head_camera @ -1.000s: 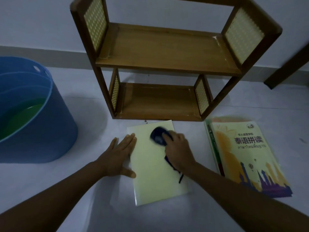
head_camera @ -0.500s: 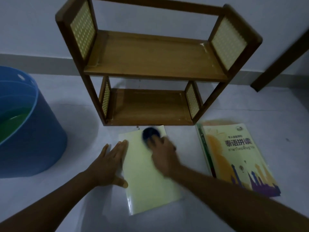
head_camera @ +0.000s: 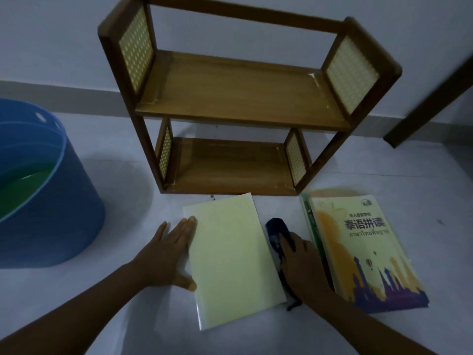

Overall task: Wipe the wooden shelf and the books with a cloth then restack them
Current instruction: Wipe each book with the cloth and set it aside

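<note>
A two-tier wooden shelf (head_camera: 238, 96) with woven side panels stands on the floor against the wall, both tiers bare. In front of it lies a pale yellow book (head_camera: 230, 257), cover plain. My left hand (head_camera: 166, 254) lies flat, fingers spread, pressing the book's left edge. My right hand (head_camera: 302, 262) rests on the floor just right of the book, shut on a dark blue cloth (head_camera: 275, 234) that sticks out ahead of the fingers. To the right sits a stack of books (head_camera: 358, 252) topped by a yellow cover with printed lettering and a purple skyline.
A blue tub (head_camera: 51, 201) holding greenish water stands at the left on the white floor. A dark wooden beam (head_camera: 435, 98) leans at the right near the baseboard. Small dark specks lie on the floor by the shelf's front edge.
My right hand has slid the cloth off the top of the pale yellow book to the floor on its right side. My left hand has stayed on the book's left edge.
</note>
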Action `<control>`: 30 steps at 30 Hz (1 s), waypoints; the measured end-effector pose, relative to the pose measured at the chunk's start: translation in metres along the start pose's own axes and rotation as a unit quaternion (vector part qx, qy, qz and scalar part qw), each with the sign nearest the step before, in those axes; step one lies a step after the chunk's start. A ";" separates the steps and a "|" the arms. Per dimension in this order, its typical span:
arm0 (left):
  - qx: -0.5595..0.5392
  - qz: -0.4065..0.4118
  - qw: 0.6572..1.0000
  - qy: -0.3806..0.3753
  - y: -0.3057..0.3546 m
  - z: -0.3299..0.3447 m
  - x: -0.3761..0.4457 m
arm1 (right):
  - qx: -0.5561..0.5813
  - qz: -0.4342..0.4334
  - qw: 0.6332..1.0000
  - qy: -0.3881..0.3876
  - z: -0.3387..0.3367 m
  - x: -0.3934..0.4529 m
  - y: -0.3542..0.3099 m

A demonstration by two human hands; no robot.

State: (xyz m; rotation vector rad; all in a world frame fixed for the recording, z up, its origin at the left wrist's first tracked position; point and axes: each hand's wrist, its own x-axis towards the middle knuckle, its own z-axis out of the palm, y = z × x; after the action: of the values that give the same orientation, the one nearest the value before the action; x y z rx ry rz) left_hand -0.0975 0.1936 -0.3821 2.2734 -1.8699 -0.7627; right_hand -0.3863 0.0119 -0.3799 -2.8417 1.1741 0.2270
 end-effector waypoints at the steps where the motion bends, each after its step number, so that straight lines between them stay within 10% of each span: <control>1: 0.005 0.000 1.000 0.001 0.000 0.000 0.001 | -0.020 -0.003 1.000 0.015 -0.004 0.001 0.000; 5: 0.010 -0.003 1.000 -0.002 -0.001 0.001 0.000 | 0.040 -0.041 0.998 0.035 -0.022 -0.007 -0.034; 13: -0.001 0.013 1.000 -0.011 -0.004 0.007 -0.002 | 0.194 0.167 0.939 -0.229 -0.019 -0.017 -0.057; 22: -0.047 0.070 0.996 0.012 -0.015 0.002 -0.028 | 0.552 0.216 0.759 -0.270 -0.050 0.007 -0.039; 26: -0.105 0.122 0.970 0.183 0.002 0.000 -0.052 | 0.709 0.182 0.615 -0.291 -0.095 0.012 -0.036; 30: -0.312 0.062 0.888 0.333 0.042 -0.038 -0.051 | 0.766 0.125 0.606 -0.174 -0.150 0.013 -0.032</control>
State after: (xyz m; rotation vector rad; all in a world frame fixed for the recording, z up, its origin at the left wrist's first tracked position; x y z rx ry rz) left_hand -0.1241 0.2226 -0.3169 1.6776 -1.2020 -0.3929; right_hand -0.3376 0.0090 -0.2344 -1.0282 0.8589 -0.1786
